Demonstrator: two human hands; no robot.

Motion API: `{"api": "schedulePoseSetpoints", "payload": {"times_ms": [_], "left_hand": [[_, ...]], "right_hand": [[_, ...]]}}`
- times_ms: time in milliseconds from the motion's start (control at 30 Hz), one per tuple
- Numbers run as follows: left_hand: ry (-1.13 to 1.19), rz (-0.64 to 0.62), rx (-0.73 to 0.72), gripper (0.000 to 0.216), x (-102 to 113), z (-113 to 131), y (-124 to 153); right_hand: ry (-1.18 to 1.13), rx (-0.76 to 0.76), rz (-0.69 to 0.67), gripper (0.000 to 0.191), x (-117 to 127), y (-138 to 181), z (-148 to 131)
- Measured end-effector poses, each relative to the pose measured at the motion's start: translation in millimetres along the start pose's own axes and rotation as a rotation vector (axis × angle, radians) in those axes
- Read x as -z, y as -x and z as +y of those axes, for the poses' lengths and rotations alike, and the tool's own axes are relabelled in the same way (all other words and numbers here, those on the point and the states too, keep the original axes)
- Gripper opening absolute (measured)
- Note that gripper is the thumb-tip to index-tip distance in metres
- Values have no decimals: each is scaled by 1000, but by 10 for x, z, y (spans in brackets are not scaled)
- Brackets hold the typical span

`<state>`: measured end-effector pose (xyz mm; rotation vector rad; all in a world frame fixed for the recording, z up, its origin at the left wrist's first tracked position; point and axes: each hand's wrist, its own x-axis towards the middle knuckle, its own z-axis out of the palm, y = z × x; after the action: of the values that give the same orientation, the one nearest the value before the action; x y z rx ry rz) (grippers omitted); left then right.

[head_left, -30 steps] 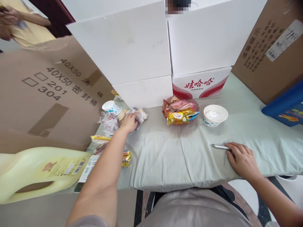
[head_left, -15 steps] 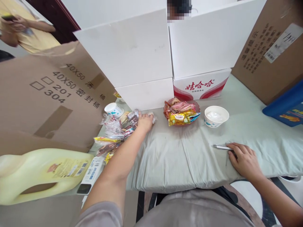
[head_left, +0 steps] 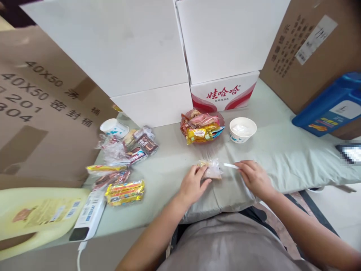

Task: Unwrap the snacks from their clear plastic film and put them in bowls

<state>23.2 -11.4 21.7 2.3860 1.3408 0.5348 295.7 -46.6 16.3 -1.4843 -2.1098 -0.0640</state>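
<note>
My left hand grips a small snack in a clear wrapper and holds it against the table, fingers along its left side. Closed round one end of a slim white knife-like tool, my right hand points its thin tip at the wrapper's right edge. Whether the tip touches the wrapper, I cannot tell. Just behind stands a reddish clear bowl heaped with packaged snacks. To its right is a white paper bowl with crumpled clear plastic inside.
Several wrapped snacks lie at the left by a tipped paper cup. A yellow jug and a white power strip border the near left. White boxes stand behind; a blue bottle leans at right.
My left hand has come from the snack pile to the middle front with the clear-wrapped snack. My right hand has lifted the tool and brought it towards the snack. The view has shifted.
</note>
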Motion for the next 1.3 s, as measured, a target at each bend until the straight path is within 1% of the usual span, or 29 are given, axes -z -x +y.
{"api": "schedulePoseSetpoints", "payload": {"times_ms": [100,167,200,267,367,433,500,533,600,667,700,733,767,800,833,867,933,1000,1067,1100,1133,1167,1200,1233,1267,1300], "left_hand": [[87,152,0,44,-130,-35,17],[136,237,-18,40,-186,-79,30],[161,277,-24,37,-206,-103,40],[222,355,-28,27,-238,-148,61],[364,451,13,17,-286,-210,81],[498,496,105,16,-325,-253,79],[658,523,237,16,-360,-293,68],[741,531,298,16,-372,-307,60],[875,543,380,19,-376,-313,45],[938,561,393,34,-355,-283,33],[941,574,386,44,-338,-260,31],[924,586,376,54,-320,-237,33],[894,594,371,58,-300,-222,40],[859,587,370,57,-279,-220,53],[821,577,382,49,-256,-236,75],[782,565,409,37,-228,-274,106],[712,546,493,22,-152,-410,195],[641,595,575,24,-40,-584,305],[496,720,591,34,97,-716,403],[381,789,559,35,165,-742,434],[247,840,497,33,228,-734,447],[119,853,405,28,278,-691,437],[17,822,289,23,313,-618,404],[-52,743,167,20,328,-522,350],[-91,634,56,21,326,-413,281],[-120,514,-29,24,307,-302,204]], "right_hand": [[-7,117,-108,27,-35,-168,-275],[33,142,-169,28,-27,-202,-307],[49,136,-193,29,-12,-192,-269],[76,89,-213,29,34,-130,-104],[143,-59,-181,31,106,21,238],[207,-166,-148,31,140,109,401],[235,-228,-89,28,159,145,429],[213,-230,-50,26,162,137,386],[84,-181,19,24,145,69,199],[-91,-92,28,29,90,-51,-69],[-162,-50,8,36,47,-119,-206],[-211,-17,-23,46,-5,-187,-332],[-242,6,-57,54,-63,-250,-434],[-260,18,-91,58,-121,-304,-506],[-275,20,-117,53,-176,-345,-543],[-289,11,-131,43,-221,-371,-542],[-317,-53,-101,23,-270,-375,-442],[-321,-151,-29,18,-256,-324,-261],[-277,-229,50,14,-189,-253,-88],[-242,-249,94,13,-146,-224,-32],[-204,-256,143,13,-103,-207,-6],[-171,-251,196,13,-66,-206,-12],[-152,-230,236,16,-37,-223,-48],[-149,-189,250,19,-20,-257,-107],[-157,-125,232,26,-16,-305,-178],[-165,-50,182,34,-23,-362,-253]]}}
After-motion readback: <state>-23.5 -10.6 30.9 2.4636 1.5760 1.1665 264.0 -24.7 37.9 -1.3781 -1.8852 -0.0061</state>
